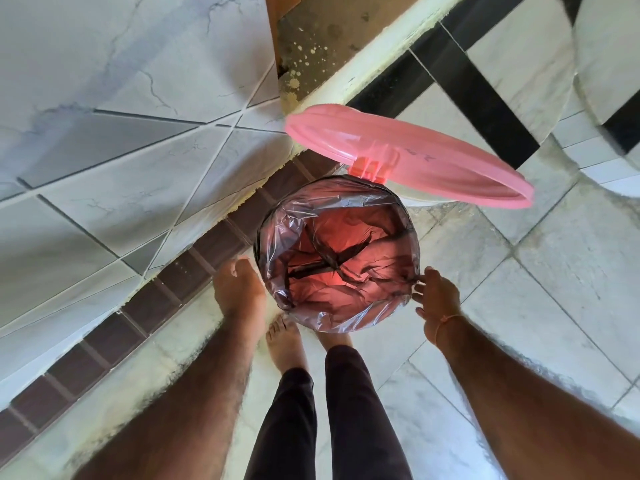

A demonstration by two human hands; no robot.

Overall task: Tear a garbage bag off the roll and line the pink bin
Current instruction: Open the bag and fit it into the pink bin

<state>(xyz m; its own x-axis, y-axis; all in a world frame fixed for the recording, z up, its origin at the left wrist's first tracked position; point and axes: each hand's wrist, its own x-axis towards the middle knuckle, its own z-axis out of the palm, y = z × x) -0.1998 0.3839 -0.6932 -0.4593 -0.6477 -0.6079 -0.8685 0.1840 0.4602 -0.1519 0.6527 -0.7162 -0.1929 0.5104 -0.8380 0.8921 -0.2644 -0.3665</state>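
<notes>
Both hands beside bag [337, 258], bin body hidden, lid [408, 154] up

Pale marbled floor tiles [571, 271] meet a grey tiled wall [104, 116] above a brown skirting strip [145, 306].

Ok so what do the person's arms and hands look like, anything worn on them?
Both forearms are bare and hairy, with no sleeves in view. The right hand has a thin orange-red thread tied round its wrist. The left hand shows no ring, watch or band. No gloves on either.
</notes>
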